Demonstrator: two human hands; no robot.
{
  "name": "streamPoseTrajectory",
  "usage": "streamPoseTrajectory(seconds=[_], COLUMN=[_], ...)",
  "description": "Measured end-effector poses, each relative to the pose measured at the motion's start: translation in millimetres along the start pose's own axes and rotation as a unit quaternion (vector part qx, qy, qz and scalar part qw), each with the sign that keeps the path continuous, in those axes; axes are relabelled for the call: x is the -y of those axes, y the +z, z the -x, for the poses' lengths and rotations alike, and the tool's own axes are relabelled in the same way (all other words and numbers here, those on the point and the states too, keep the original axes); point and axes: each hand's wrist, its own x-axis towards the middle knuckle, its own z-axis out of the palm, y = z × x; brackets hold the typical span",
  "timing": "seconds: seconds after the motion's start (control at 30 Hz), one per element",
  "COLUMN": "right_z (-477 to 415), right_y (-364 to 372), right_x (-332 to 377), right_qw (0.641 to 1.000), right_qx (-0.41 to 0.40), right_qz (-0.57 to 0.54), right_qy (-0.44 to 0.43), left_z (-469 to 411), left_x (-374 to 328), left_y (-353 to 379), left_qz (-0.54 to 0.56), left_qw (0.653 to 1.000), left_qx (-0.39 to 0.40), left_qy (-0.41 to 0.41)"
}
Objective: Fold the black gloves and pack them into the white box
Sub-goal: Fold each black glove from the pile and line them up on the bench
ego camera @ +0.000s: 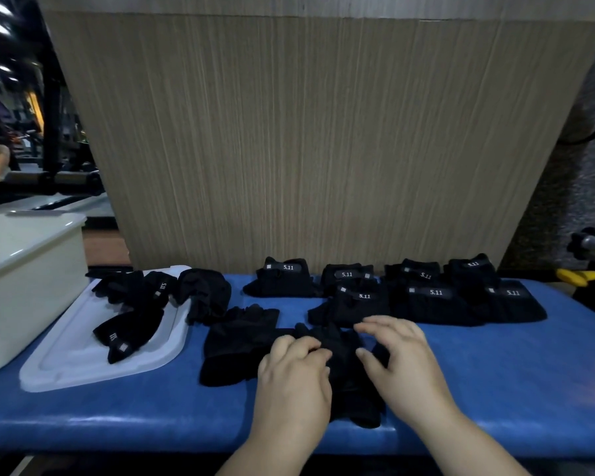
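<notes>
Left hand (294, 371) and right hand (401, 357) pinch a black glove (346, 376) on the blue bench (117, 413); wood-grain panel (323, 132) behind.

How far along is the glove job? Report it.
Done: about six folded gloves lined up behind. In hand: left hand and right hand hold one glove. Left: loose gloves on the lid and beside it, then packing the white box, inside hidden.

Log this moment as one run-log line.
phase: folding | left hand: grips glove | right hand: grips same glove | folded gloves: on bench | white box: far left
</notes>
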Motion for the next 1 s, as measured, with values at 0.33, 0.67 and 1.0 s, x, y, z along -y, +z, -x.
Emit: streamPoseTrajectory(seconds=[0.33,0.67,1.0], right_z=[8.5,12.1,16.8], right_y=[-9.9,-15.3,-11.1], right_x=[2.2,-2.2,-3.2], right_qw=[0.960,0.972,0.984], right_qx=[0.244,0.182,0.099], right_qz=[0.134,0.148,0.133], right_qy=[-0.011,-0.002,0.066], left_z=[12.7,22.3,31.1], left_x=[7.8,13.7,28.0], left_y=[5.9,-2.6,-17.8], left_qz=[-0.082,-0.043,-0.026], left_qw=[0.992,0.992,1.000], left_qx=[0.095,0.115,0.006], left_qy=[0.012,0.037,0.005])
